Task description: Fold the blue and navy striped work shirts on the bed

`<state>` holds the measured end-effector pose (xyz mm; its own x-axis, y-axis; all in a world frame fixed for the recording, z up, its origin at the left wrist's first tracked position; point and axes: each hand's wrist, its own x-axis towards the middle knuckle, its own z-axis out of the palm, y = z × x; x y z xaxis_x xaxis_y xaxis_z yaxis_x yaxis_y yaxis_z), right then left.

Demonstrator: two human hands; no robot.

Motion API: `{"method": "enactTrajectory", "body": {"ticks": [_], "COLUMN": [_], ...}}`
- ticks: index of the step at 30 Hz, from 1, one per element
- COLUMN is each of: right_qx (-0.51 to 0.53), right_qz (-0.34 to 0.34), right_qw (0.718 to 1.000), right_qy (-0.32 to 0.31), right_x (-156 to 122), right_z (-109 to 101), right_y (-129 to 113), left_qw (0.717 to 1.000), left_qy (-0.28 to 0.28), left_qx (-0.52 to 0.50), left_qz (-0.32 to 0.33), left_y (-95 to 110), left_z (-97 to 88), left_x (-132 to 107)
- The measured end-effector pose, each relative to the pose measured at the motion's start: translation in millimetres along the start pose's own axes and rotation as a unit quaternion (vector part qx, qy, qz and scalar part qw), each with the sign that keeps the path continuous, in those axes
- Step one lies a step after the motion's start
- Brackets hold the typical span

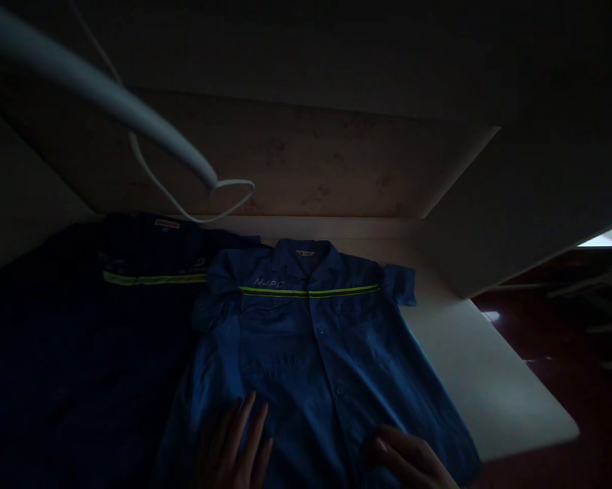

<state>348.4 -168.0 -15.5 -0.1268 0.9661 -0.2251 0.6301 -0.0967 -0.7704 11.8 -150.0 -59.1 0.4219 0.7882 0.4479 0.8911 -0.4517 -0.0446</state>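
Observation:
A blue short-sleeved work shirt (285, 326) lies spread front up, its collar at the far end. A yellow-green stripe crosses its chest, and the letters NJPC stand above the stripe on the left. My left hand (237, 445) rests over the lower left front of the shirt, fingers stretched and apart, holding nothing. Over the lower right front, beside the button strip, my right hand (407, 458) has its fingers curled together. Shadow hides whether cloth is between them. A darker navy garment (81, 353) with a similar stripe lies to the left, partly under the blue shirt's sleeve.
The pale desk top (469, 373) ends at a rounded corner on the right. A white lamp-like arm (106, 95) and a thin white cable (157, 183) hang over the upper left. Panels enclose the back and the right side (530, 183). Reddish floor (534, 333) shows beyond.

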Motion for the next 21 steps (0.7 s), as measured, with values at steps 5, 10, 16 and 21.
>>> {"method": "enactTrajectory", "body": {"ticks": [5,10,16,21], "right_qx": [-0.211,-0.287,-0.293,-0.298], "right_qz": [-0.145,-0.149,-0.161,-0.154], "right_qw": [0.967,0.946,0.941,0.941], "right_qy": [0.013,0.019,0.042,0.041], "right_x": [65,80,77,77], "right_z": [28,39,39,39], "right_y": [-12,-1,-2,-5], "left_qw": [0.999,0.987,0.978,0.970], "left_qy": [-0.005,-0.103,-0.088,-0.062], "left_qx": [0.046,-0.053,-0.017,0.006], "left_qz": [-0.026,-0.111,-0.187,-0.236], "left_y": [-5,-31,-69,-112], "left_z": [12.4,-15.0,-20.9,10.6], "left_x": [-3,5,113,149]}}
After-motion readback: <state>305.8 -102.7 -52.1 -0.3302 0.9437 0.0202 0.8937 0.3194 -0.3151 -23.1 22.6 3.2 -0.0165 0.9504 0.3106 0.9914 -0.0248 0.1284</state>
